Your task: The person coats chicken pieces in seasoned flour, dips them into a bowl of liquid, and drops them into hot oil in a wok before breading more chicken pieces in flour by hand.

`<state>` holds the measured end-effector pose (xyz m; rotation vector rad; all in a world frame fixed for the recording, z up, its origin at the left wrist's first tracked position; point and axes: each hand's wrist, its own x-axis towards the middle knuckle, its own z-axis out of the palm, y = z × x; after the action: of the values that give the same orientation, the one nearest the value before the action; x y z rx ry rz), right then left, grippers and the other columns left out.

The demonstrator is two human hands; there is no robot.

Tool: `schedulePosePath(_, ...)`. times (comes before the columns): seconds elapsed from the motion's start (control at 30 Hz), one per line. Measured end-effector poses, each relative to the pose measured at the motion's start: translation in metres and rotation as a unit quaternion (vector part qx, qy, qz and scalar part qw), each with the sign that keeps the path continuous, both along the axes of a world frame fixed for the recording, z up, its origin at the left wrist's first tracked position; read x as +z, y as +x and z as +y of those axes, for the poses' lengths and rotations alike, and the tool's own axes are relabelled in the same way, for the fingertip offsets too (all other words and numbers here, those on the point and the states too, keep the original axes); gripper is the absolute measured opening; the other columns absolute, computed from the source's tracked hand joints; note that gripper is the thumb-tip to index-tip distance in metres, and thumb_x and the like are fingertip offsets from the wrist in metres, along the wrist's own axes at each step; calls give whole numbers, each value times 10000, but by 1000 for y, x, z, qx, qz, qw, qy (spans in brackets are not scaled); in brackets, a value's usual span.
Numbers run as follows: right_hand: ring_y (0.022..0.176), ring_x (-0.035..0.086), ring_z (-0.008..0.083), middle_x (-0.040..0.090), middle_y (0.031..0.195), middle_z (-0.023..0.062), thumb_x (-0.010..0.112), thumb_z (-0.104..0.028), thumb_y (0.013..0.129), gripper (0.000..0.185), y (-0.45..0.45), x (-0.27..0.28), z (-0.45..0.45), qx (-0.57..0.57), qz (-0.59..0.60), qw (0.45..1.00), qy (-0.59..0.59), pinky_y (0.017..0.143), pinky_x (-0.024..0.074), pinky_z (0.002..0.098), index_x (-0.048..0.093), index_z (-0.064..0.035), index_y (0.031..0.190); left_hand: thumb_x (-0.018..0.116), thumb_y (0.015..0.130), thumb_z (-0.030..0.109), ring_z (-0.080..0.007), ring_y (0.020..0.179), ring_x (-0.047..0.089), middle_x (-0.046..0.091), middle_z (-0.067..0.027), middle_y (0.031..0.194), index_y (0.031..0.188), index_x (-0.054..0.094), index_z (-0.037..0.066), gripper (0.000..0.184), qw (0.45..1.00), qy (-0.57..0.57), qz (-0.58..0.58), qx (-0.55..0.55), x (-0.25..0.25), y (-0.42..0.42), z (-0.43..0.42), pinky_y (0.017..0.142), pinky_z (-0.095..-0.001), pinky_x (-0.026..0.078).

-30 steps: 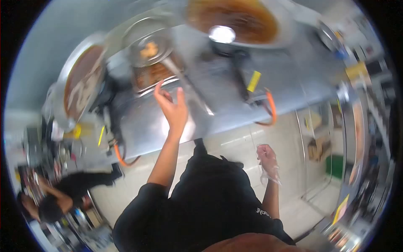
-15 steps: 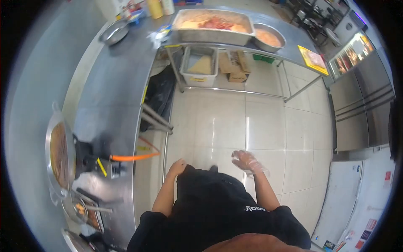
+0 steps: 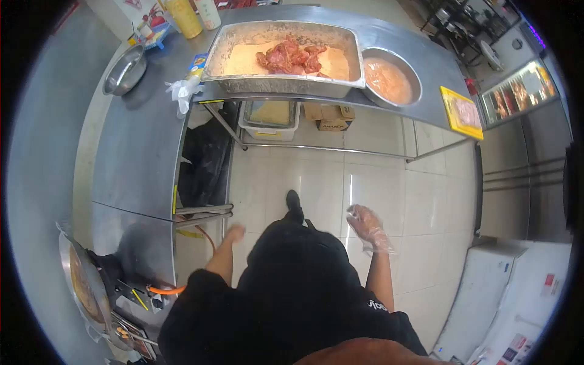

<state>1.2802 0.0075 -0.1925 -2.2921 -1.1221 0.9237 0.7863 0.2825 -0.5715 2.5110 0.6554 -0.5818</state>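
Note:
My right hand [image 3: 367,226], in a clear plastic glove, hangs over the tiled floor with its fingers loosely bent and apart, and nothing shows in it. My bare left hand [image 3: 235,232] is beside my body near the left steel table; motion blurs its fingers. Ahead on the steel table stands a deep metal pan [image 3: 274,85] of pale flour-like powder, with red marinated meat pieces [image 3: 292,58] lying on top. Right of it is a round metal bowl [image 3: 392,100] of pinkish liquid mix. Neither hand touches these.
A steel worktop [image 3: 137,158] runs along my left, with a large wok-like pan [image 3: 82,286] and an orange hose [image 3: 165,291]. A yellow tray [image 3: 453,115] holds wrapped meat. Below the table sit a white tub [image 3: 267,132] and a cardboard box [image 3: 334,121]. A white chest freezer [image 3: 486,298] stands right.
I have stepped forward, so the pan and bowl appear nearer and larger. My left hand has swung back leftward; the wok slid lower in view. My right hand remains at my side.

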Motion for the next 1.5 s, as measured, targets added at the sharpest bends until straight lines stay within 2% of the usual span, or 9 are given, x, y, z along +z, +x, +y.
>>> schedulePosePath(0.1,912,633,298,660,999,157,617,-196,893,248,56,24,49,-25,19,998,59,829,505,393,629,-44,1088,446,956,301,-391,1115,563,605,-230,1158,1107,613,3,374,953,1,-181,245,101,194,75,925,-453,455)
schedulePosePath(0.3,850,629,160,670,959,94,598,-143,934,217,158,51,155,-77,178,965,175,759,521,298,634,0,1093,597,930,269,-145,720,584,636,-52,833,1098,609,77,255,837,-311,-292,342,320,386,141,665,-298,488)
schedulePosePath(0.57,876,666,265,679,956,175,535,-97,882,244,289,118,338,94,-29,975,201,813,511,370,649,-5,1078,611,889,238,-291,737,628,655,-185,890,1055,633,55,248,898,-53,-51,433,144,241,93,732,-378,509)
schedulePosePath(0.67,890,661,302,662,935,202,493,-109,897,256,298,110,397,148,-71,980,109,804,511,370,611,8,1090,617,897,298,-192,641,590,647,-111,833,1060,618,102,254,616,-273,17,739,159,191,34,588,-370,511)
schedulePosePath(0.87,924,635,325,636,945,170,485,-213,912,285,268,35,439,354,-262,897,12,799,506,431,553,-39,1127,623,906,303,-127,548,542,623,-36,749,1101,584,160,245,471,-286,33,834,165,217,-27,469,-302,451)
schedulePosePath(0.97,836,634,318,611,871,154,463,-165,900,368,251,22,439,372,-343,863,-2,755,503,447,503,-17,1234,637,909,319,-116,565,549,617,-15,724,1046,599,176,202,507,-374,-18,776,153,243,1,482,-296,451)
schedulePosePath(1.07,828,634,336,625,909,175,491,-181,896,433,246,0,441,346,-360,863,-74,741,499,451,462,-15,1295,625,922,311,-119,561,558,605,-21,712,1042,619,129,218,708,-318,4,630,141,269,79,476,-260,455)
schedulePosePath(1.17,829,640,352,643,924,197,535,-228,900,431,237,49,472,271,-188,937,-120,732,495,457,478,-31,1280,603,918,306,-125,558,565,612,-30,721,1031,611,105,231,603,-313,-87,728,166,282,165,477,-267,462)
schedulePosePath(1.5,837,635,207,650,960,157,654,-260,882,300,130,107,605,213,109,971,-3,734,499,360,596,-19,1051,619,897,373,-186,633,607,654,-89,783,938,635,30,346,849,-232,-178,440,270,272,317,609,-324,482)
